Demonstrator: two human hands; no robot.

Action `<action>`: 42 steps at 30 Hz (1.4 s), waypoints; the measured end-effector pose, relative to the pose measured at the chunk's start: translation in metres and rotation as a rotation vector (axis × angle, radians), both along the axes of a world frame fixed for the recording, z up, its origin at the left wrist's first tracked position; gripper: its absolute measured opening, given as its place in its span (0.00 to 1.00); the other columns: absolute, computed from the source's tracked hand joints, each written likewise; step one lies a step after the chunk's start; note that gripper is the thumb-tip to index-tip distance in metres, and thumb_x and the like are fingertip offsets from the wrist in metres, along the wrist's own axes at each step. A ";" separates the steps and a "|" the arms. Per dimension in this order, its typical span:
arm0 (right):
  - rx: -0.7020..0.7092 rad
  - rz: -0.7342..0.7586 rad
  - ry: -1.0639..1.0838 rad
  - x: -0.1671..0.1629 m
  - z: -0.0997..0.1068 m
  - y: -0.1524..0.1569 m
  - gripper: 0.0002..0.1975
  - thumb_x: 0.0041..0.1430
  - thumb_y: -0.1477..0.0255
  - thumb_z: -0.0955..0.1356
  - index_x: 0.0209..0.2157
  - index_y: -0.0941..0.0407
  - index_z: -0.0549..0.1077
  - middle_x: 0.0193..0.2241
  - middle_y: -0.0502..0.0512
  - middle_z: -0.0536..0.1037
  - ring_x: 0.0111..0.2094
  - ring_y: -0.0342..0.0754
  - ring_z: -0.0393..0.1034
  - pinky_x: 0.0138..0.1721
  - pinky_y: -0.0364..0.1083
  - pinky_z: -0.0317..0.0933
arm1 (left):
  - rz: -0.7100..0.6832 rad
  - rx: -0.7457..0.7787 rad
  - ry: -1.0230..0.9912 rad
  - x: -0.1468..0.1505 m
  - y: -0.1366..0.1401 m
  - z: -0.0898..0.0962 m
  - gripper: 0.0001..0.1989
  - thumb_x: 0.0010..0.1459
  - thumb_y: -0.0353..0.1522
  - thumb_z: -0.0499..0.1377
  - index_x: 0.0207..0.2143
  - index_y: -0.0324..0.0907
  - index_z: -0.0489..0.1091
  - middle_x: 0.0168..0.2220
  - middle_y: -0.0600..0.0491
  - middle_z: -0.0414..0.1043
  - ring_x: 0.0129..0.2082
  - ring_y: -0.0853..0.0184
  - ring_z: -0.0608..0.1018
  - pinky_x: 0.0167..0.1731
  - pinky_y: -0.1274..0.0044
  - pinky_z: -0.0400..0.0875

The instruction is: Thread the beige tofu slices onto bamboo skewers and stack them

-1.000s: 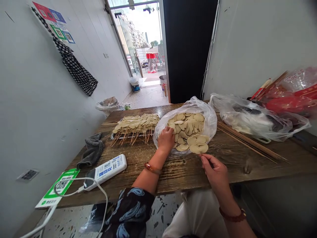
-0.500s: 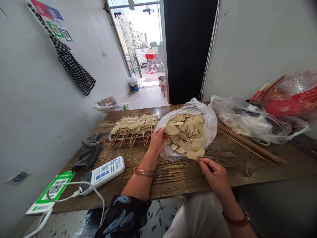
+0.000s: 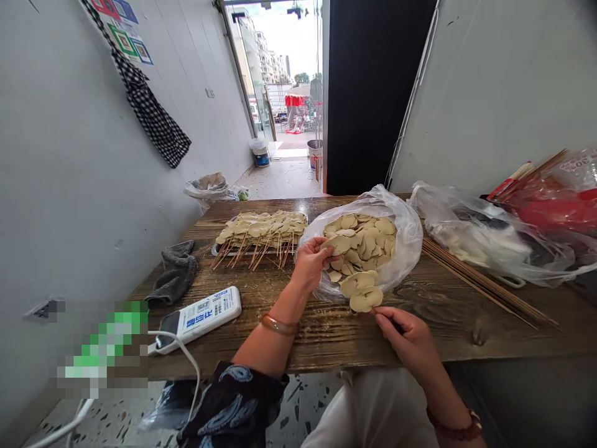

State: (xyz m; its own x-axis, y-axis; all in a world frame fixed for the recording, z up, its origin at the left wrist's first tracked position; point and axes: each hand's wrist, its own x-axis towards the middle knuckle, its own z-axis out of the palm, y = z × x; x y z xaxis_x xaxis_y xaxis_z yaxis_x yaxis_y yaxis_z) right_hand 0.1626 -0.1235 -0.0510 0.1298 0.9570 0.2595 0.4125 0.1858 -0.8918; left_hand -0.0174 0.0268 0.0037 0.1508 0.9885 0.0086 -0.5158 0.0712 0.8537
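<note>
One grey cloth (image 3: 173, 274), crumpled on the wooden table (image 3: 336, 336); one white device (image 3: 203, 318), near it; one tray (image 3: 216, 250), heaped with loaded skewers (image 3: 261, 228); left hand (image 3: 311, 264) — pinching one pale slice (image 3: 339, 244) — over the open plastic bag (image 3: 407, 233) of slices; one threaded skewer (image 3: 366, 300), at the bag's near edge — lower end pinched by the right hand (image 3: 410, 342); bare sticks (image 3: 480, 287), farther right.

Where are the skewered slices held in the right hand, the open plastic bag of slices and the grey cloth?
Skewered slices (image 3: 364, 301): head view, on the slice nearest the fingers.
Plastic bag (image 3: 408, 244): head view, on its right-hand wall.
Grey cloth (image 3: 173, 274): head view, near its middle.
</note>
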 end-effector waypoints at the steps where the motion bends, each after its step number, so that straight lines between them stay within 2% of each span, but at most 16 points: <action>1: 0.002 -0.001 -0.001 0.000 -0.001 0.000 0.13 0.58 0.62 0.66 0.34 0.55 0.80 0.33 0.57 0.81 0.35 0.52 0.75 0.37 0.47 0.68 | 0.007 0.009 0.009 0.000 -0.001 0.001 0.22 0.33 0.30 0.71 0.31 0.38 0.66 0.25 0.57 0.72 0.25 0.72 0.75 0.28 0.77 0.75; 6: 0.004 0.007 -0.014 0.000 -0.001 0.000 0.13 0.58 0.62 0.66 0.34 0.55 0.80 0.34 0.58 0.82 0.37 0.53 0.76 0.40 0.48 0.67 | 0.044 0.035 0.055 0.001 -0.005 0.005 0.20 0.35 0.32 0.71 0.30 0.38 0.65 0.25 0.57 0.71 0.26 0.72 0.74 0.30 0.76 0.75; 13: -0.008 -0.005 -0.048 -0.004 0.007 0.001 0.14 0.59 0.63 0.65 0.34 0.56 0.79 0.34 0.58 0.82 0.36 0.53 0.76 0.38 0.47 0.67 | 0.087 0.110 0.129 0.004 -0.007 0.006 0.16 0.36 0.31 0.69 0.27 0.37 0.67 0.25 0.58 0.67 0.26 0.74 0.70 0.30 0.77 0.75; 18: 0.008 -0.029 -0.075 -0.006 0.001 0.003 0.14 0.60 0.63 0.64 0.34 0.55 0.79 0.34 0.57 0.82 0.36 0.53 0.76 0.38 0.47 0.67 | 0.116 0.202 0.261 0.005 -0.006 0.000 0.11 0.39 0.30 0.66 0.26 0.38 0.68 0.25 0.58 0.67 0.26 0.74 0.70 0.29 0.79 0.72; 23: 0.040 -0.058 -0.106 -0.007 -0.005 0.004 0.14 0.61 0.64 0.64 0.34 0.55 0.78 0.34 0.57 0.81 0.36 0.52 0.76 0.39 0.47 0.66 | 0.116 0.214 0.376 0.006 -0.004 -0.008 0.10 0.41 0.32 0.65 0.26 0.38 0.68 0.23 0.59 0.67 0.23 0.76 0.69 0.27 0.81 0.70; 31: 0.080 -0.084 -0.137 -0.007 -0.005 0.004 0.13 0.60 0.65 0.64 0.34 0.56 0.79 0.34 0.57 0.82 0.35 0.52 0.76 0.37 0.46 0.66 | 0.066 0.144 0.297 0.008 -0.007 -0.006 0.13 0.40 0.33 0.67 0.27 0.38 0.67 0.26 0.57 0.69 0.26 0.72 0.75 0.29 0.78 0.73; 37: 0.104 -0.105 -0.150 -0.009 -0.003 0.004 0.13 0.60 0.66 0.64 0.35 0.56 0.79 0.34 0.58 0.82 0.36 0.52 0.76 0.38 0.48 0.67 | -0.046 0.069 0.193 0.010 -0.013 0.000 0.17 0.39 0.34 0.69 0.28 0.38 0.65 0.25 0.57 0.70 0.27 0.67 0.79 0.31 0.75 0.75; 42: 0.135 -0.074 -0.137 -0.008 -0.001 0.002 0.12 0.61 0.66 0.64 0.35 0.55 0.79 0.35 0.57 0.82 0.36 0.51 0.76 0.38 0.47 0.68 | -0.113 -0.002 0.107 0.005 -0.014 0.003 0.20 0.37 0.34 0.70 0.30 0.38 0.65 0.26 0.56 0.72 0.25 0.67 0.79 0.30 0.74 0.76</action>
State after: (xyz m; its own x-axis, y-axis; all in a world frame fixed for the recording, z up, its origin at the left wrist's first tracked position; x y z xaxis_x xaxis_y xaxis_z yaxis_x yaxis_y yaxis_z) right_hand 0.1549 -0.1217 -0.0523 0.1533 0.9012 0.4053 0.5457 0.2648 -0.7951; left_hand -0.0125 0.0123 0.0065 0.2608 0.9653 -0.0154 -0.4109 0.1254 0.9030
